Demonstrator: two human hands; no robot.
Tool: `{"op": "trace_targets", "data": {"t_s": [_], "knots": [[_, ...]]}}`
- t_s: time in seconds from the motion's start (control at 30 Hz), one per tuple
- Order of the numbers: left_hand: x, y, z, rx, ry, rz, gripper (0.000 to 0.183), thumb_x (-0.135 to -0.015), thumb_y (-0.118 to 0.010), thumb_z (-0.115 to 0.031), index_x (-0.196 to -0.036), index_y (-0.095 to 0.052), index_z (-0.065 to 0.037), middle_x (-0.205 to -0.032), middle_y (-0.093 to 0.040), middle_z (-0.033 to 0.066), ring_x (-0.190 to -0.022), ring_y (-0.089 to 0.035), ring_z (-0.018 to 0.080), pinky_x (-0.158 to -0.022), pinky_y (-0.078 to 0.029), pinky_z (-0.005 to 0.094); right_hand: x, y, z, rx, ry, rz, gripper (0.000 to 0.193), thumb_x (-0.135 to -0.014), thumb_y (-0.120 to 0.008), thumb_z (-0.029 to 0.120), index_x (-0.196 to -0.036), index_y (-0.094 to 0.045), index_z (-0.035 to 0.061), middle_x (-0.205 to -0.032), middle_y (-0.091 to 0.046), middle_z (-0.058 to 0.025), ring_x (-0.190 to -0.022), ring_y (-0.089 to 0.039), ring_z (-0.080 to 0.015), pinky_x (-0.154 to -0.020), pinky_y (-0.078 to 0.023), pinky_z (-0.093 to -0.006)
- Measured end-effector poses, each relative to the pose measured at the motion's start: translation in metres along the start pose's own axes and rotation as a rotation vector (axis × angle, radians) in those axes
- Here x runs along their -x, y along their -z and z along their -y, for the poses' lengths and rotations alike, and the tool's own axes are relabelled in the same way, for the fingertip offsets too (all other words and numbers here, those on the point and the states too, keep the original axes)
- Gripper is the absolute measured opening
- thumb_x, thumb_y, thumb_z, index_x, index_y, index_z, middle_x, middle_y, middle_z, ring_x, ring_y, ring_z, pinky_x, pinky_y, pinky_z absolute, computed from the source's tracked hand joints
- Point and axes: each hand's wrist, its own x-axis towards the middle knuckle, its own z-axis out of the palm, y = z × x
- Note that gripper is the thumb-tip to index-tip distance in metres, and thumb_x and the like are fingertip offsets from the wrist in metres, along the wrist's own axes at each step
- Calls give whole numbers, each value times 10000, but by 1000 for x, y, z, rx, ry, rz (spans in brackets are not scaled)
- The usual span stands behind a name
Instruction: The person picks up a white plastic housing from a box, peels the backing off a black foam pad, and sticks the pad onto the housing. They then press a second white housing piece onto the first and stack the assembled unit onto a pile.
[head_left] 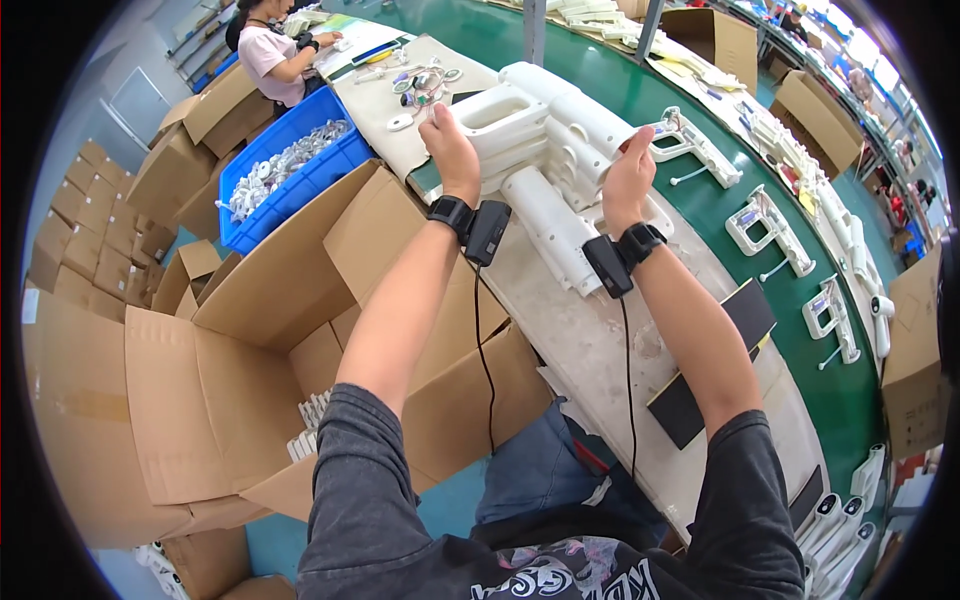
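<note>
Head view, one entry.

Item: white moulded plastic housings [545, 150], hollow, pistol-shaped shells with tube barrels and open loop handles, several stacked on the pale work mat [600, 340] at the edge of the green conveyor belt [720, 215]. Judged light, rigid, smooth enough to slide one on another; thin walls probably crack or scuff if dropped. Best taken by the barrel or through the handle loop, from both ends.

Left hand [450, 150]: rested against the near end of the stack beside a loop handle, fingers curled; how firmly it held could not be told.

Right hand [628, 178]: closed on the far side of the stack at a barrel end. The hands were apart, the stack between them.

Adjacent: single housings [768, 230] spaced along the belt; blue bin [300, 165] of small parts to the left; open cardboard boxes [210, 400] below the left arm.
</note>
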Motion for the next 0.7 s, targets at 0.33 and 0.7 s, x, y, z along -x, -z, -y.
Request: {"op": "trace_targets", "data": {"t_s": [0.33, 0.7], "knots": [[-5, -2, 15, -38, -41, 59, 545, -1066, -377, -446, -1144, -512, 77, -1204, -521, 274, -1158, -467, 394, -1042, -340, 457, -31, -14, -9, -63, -68, -155, 669, -1057, -400, 547, -722, -582, -3, -623, -490, -12, -615, -431, -132, -614, -389, -319], [-5, 1, 1, -117, 93, 17, 628, -1060, -323, -508, -1146, -509, 86, -1285, -486, 305, -1248, -404, 434, -1095, -282, 502, -19, -2, 8, -139, 62, 50, 477, -1085, -427, 399, -1086, -735, 34, -742, -468, 27, -670, -425, -88, -639, -389, -265]]}}
